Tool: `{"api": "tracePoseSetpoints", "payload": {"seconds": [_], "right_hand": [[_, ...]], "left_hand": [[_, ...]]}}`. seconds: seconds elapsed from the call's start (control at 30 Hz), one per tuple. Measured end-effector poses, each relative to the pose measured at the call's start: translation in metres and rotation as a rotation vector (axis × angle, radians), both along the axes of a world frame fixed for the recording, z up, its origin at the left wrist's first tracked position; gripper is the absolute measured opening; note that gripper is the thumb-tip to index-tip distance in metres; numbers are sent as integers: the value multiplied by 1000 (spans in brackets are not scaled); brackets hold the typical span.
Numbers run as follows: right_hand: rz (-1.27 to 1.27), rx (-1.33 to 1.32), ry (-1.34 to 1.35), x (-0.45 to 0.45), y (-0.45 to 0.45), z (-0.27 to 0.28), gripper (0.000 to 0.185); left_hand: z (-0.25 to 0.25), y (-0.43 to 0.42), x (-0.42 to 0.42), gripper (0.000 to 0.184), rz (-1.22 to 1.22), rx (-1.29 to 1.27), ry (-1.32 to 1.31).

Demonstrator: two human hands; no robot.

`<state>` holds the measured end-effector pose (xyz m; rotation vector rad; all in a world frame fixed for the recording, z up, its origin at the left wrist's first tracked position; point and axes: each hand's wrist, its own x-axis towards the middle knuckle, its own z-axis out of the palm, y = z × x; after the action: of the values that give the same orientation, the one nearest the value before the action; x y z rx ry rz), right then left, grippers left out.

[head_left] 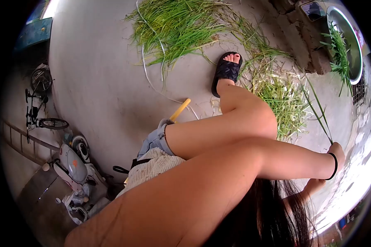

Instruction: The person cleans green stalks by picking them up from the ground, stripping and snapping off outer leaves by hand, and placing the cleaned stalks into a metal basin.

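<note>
My left hand [337, 149], with a black band at the wrist, is closed around the lower ends of a few long green grass blades [320, 113]. The blades stick out past the fingers toward a pile of cut grass pieces [278, 96] on the floor. My right hand [315, 187] is close by the left, partly behind dark hanging hair; its fingers are hidden, and I cannot tell what it holds. Near both hands, a bundle of green blades [340, 55] hangs over the rim of a metal basin [360, 51].
A large heap of long grass [177, 26] lies on the concrete floor [95, 82], with a white cord [146, 68] across it. My foot wears a black sandal [227, 73]. A phone-like object [313, 10] sits beside the basin. A scooter [74, 164], small bicycle [39, 111] and ladder [22, 138] stand left.
</note>
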<state>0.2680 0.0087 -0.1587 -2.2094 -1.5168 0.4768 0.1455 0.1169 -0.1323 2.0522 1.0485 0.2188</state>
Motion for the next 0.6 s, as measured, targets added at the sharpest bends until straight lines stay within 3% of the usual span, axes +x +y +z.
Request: {"api": "tracePoseSetpoints", "payload": {"seconds": [0.6], "right_hand": [[-73, -11, -61, 5, 9, 10, 27]], "left_hand": [[16, -4, -7, 16, 142, -62, -161]]}}
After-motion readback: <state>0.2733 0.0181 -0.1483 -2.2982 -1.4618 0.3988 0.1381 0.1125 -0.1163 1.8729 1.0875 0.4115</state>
